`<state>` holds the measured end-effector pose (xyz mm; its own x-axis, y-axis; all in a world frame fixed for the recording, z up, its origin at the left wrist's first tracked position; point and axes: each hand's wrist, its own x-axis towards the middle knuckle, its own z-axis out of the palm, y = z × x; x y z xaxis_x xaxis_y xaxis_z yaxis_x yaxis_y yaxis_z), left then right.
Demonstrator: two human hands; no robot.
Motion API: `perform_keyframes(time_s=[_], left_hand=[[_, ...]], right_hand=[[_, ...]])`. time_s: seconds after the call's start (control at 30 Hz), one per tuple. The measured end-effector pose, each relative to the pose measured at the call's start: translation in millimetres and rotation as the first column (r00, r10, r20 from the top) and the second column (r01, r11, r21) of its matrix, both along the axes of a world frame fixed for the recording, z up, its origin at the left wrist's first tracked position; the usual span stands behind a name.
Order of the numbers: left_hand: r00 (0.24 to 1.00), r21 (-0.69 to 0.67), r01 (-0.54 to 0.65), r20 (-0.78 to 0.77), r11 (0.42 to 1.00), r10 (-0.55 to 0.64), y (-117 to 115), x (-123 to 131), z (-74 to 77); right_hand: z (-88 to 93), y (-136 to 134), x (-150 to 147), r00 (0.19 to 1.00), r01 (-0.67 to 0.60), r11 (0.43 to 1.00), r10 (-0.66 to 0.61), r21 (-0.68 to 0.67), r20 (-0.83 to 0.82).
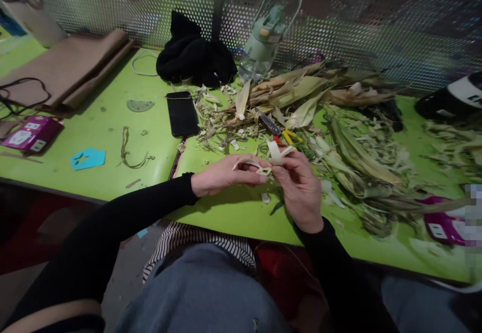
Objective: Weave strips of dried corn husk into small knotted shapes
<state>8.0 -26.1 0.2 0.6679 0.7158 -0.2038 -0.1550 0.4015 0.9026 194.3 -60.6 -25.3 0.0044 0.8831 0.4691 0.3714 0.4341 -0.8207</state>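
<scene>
I see 1 husk piece [276, 154] between the 2 hands, held just above the green table [233, 217], close to its near edge. The left hand [233, 172] is almost closed, with thumb and fingers gripping the piece at its small knot. The right hand [301, 187] is curled too, pinching the piece by its other side. The long axis of the piece goes roughly from left to right, across the person. At least 3 strips show: 1 bows to the left, 1 bends upward, and 1 slants to the right.

Beyond the hands lie 1 phone [182, 113] and many husks [301, 94], too tangled for counting. I count also 3 bottles [259, 46], 2 purple boxes [33, 133], 1 protractor [140, 105], 1 blue tag [88, 158], 1 black cloth [196, 57] and 1 brown bag [64, 69].
</scene>
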Motion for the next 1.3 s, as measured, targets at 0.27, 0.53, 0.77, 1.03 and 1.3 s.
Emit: perform_keyframes(time_s=[0.27,0.53,0.77,1.03,1.3], left_hand=[[0.997,0.248,-0.044,-0.054,0.968,0.059,0,0,-8.7],[0.981,0.296,0.079,-0.191,0.952,-0.022,4,-5,-0.4],[0.962,0.344,0.149,-0.267,0.927,-0.055,5,-6,-0.1],[0.962,0.352,0.196,-0.25,0.915,-0.11,6,-3,-6.5],[0.982,0.256,0.104,-0.182,0.961,-0.057,5,-4,-2.3]], right_hand=[[4.7,-2,1,0.974,-0.047,0.998,0.039,0.032,0.222],[13.7,-2,3,0.938,-0.131,0.991,0.116,0.026,0.325],[11.3,0,2,0.929,-0.086,0.996,0.071,0.026,0.364],[13.3,0,-1,0.946,-0.085,0.995,0.098,-0.057,0.309],[10.3,1,1,0.987,-0.047,0.992,0.065,-0.117,0.147]])
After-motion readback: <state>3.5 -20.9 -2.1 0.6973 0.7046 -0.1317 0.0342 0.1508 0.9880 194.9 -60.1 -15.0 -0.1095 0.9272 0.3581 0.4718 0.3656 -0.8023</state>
